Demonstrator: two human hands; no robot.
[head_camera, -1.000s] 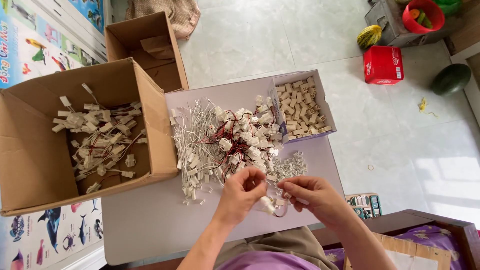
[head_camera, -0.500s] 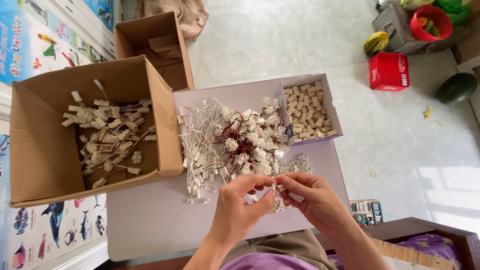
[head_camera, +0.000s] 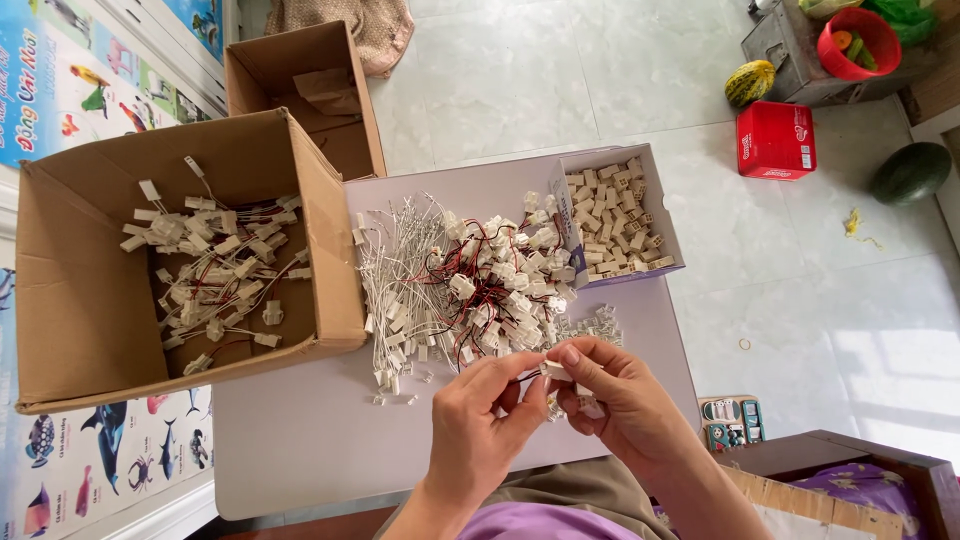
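My left hand (head_camera: 480, 425) and my right hand (head_camera: 615, 400) meet at the near edge of a grey table (head_camera: 300, 440). Together they pinch a small white plastic connector (head_camera: 553, 370) with thin red and black wires. Just beyond my fingers lies a tangled pile of wired white connectors (head_camera: 480, 285). A small open box of loose white connector housings (head_camera: 615, 215) stands at the table's far right. To the left, a large cardboard box (head_camera: 90, 300) holds several finished wired connectors (head_camera: 215, 275).
A second open cardboard box (head_camera: 300, 75) stands behind the large one. On the tiled floor to the right are a red box (head_camera: 775, 140), a red bowl (head_camera: 855, 40), a yellow-green gourd (head_camera: 750, 82) and a dark melon (head_camera: 910, 172). Colourful posters (head_camera: 70, 70) line the left.
Both hands have risen slightly and drawn together on the connector. The camera view has shifted a little, so the boxes sit lower in the frame.
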